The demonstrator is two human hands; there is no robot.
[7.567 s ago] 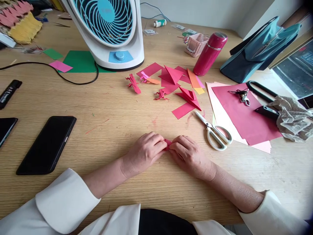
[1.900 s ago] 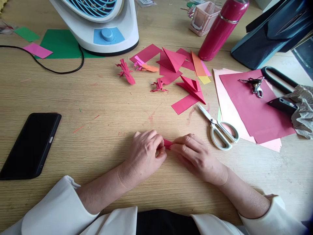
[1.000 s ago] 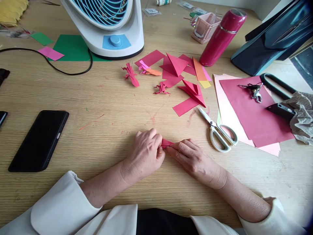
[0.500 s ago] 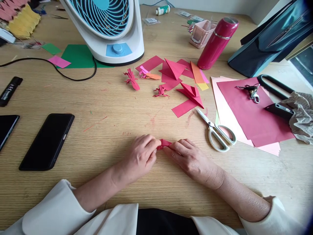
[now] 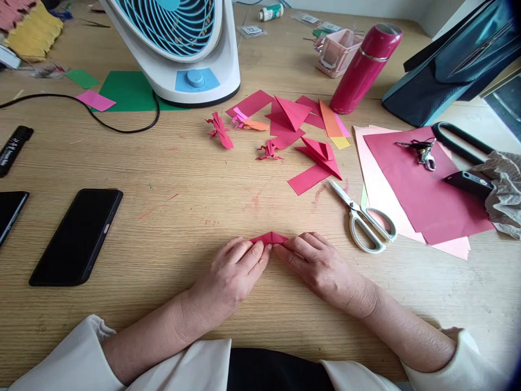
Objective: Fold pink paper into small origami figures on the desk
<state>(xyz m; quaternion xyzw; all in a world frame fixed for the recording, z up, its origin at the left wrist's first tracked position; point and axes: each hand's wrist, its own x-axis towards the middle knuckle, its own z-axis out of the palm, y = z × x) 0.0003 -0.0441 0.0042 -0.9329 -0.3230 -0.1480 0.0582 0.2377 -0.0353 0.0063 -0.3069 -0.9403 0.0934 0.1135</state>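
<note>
A small folded piece of red paper [image 5: 271, 238] lies between my hands near the table's front. My left hand [image 5: 236, 271] pinches its left side, fingers bent over the lower edge. At the right end, my right hand [image 5: 319, 269] grips it between thumb and fingers. Part of the paper is hidden under the fingertips. Beyond the hands lie folded red paper figures, one of them a small legged figure [image 5: 269, 150], and another longer one [image 5: 220, 130]. White-handled scissors [image 5: 362, 217] rest to the right of my right hand, blades partly closed.
Two dark phones lie at left, the nearer one [image 5: 77, 237] whole in view, below a black marker [image 5: 14, 150]. A fan [image 5: 199, 87] stands at the back. Further right are red paper pieces [image 5: 291, 113], a red flask [image 5: 366, 68], stacked sheets [image 5: 427, 190] with keys, and a dark bag [image 5: 439, 76].
My left hand has shifted down and left along the red paper, so more of its left side shows. My right hand stays almost in place. The view has shifted slightly.
</note>
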